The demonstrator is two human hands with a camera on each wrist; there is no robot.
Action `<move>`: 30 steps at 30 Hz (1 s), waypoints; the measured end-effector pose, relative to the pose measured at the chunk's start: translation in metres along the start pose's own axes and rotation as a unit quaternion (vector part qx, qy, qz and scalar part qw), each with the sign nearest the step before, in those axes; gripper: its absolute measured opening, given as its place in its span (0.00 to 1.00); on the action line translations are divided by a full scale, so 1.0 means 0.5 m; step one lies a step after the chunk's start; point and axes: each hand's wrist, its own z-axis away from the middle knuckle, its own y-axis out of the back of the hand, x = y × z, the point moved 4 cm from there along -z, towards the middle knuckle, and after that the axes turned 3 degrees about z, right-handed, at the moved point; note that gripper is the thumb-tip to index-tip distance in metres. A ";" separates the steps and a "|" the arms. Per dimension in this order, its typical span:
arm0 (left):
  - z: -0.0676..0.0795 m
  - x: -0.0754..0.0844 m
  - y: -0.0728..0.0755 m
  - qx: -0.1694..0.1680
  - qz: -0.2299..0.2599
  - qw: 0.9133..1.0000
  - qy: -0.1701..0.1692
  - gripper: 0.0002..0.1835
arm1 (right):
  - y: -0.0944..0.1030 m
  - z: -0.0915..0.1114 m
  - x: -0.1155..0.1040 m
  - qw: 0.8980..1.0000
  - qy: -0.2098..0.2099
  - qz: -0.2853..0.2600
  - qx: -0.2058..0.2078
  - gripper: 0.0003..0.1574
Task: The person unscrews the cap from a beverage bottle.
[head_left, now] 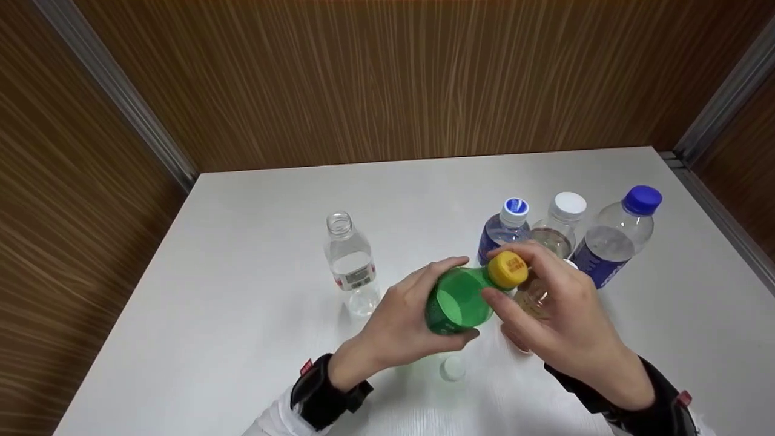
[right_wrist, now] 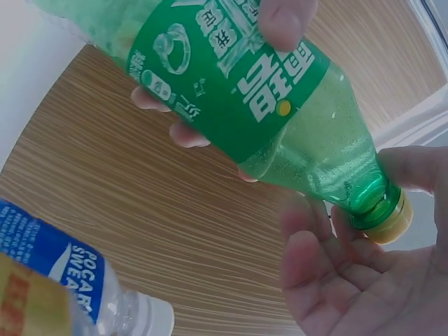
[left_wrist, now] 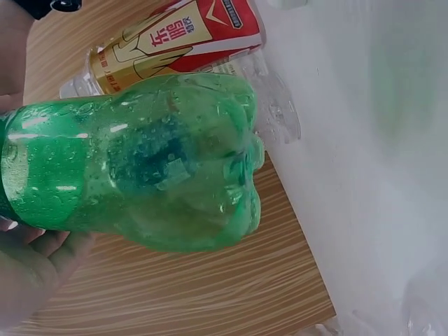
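Observation:
A green plastic soda bottle (head_left: 461, 300) is held tilted above the table, its yellow cap (head_left: 508, 269) still on the neck. My left hand (head_left: 412, 312) grips it round the labelled body, thumb and fingers on opposite sides. My right hand (head_left: 560, 306) has thumb and index finger at the cap and neck. From the right wrist, the thumb lies against the neck beside the cap (right_wrist: 390, 222), and the other fingers curl below it. The left wrist view shows the bottle's lobed base (left_wrist: 241, 168), with droplets inside the green plastic.
An uncapped clear bottle (head_left: 354, 266) stands left of the hands. A loose white cap (head_left: 452, 367) lies near the front. On the right stand a blue-labelled bottle (head_left: 505, 227), a white-capped bottle (head_left: 568, 207) and a blue-capped bottle (head_left: 617, 233); another is partly behind my right hand.

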 end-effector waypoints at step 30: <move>0.014 0.016 -0.016 0.014 -0.144 0.987 -0.075 0.45 | 0.012 0.006 0.021 0.988 0.034 0.147 0.045 0.06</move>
